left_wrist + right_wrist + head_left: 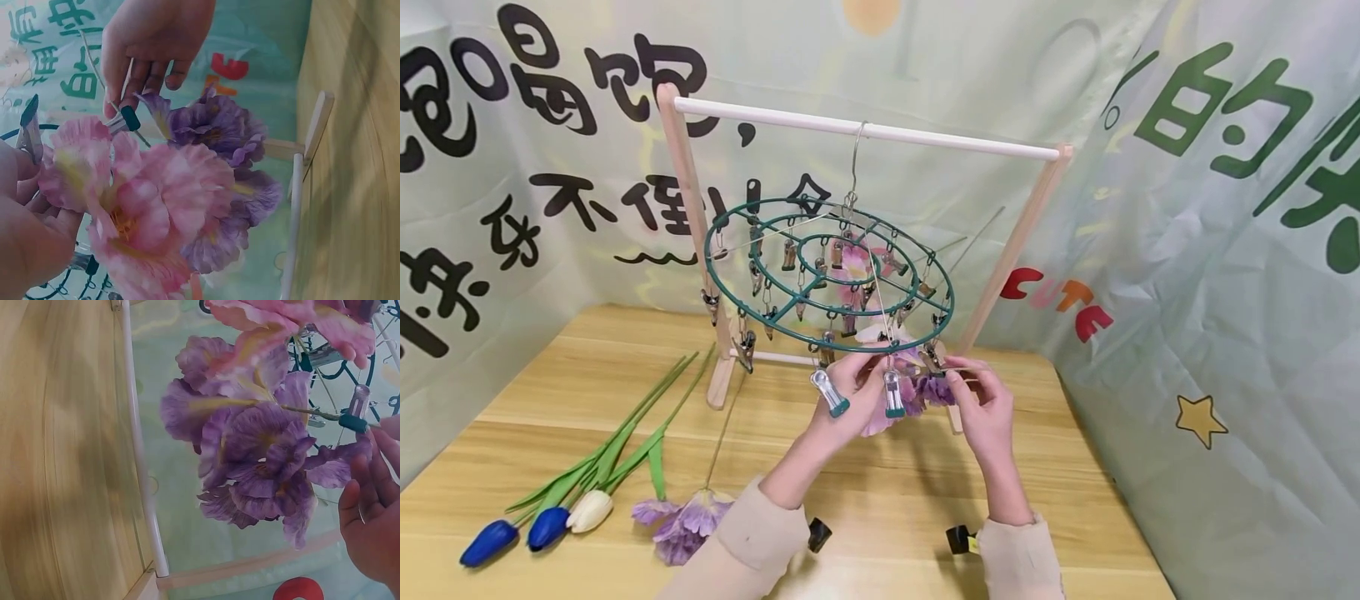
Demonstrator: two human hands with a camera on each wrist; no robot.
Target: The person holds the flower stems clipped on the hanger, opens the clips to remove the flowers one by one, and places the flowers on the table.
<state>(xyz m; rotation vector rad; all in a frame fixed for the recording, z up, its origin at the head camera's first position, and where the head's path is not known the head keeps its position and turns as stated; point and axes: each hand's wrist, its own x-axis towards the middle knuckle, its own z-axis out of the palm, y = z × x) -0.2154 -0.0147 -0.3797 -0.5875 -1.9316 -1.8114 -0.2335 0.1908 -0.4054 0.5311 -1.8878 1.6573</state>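
A green round hanger (953,296) with several metal clips hangs from a white rod. Under its front rim, my left hand (854,395) holds the edge of a large pink flower (150,194), fingers curled behind its petals. My right hand (988,414) pinches the thin stem of a purple flower (256,450) beside a green-tipped clip (354,423). That stem passes through the clip's tip, and the bloom hangs head-down to its left in the right wrist view. Two clips (892,395) dangle in front of my left hand in the head view.
The wooden stand (679,150) straddles the hanger. On the table's left lie blue tulips (488,543), a white tulip (591,511) and another purple flower (688,527). Printed cloth walls (1210,292) enclose the back and sides.
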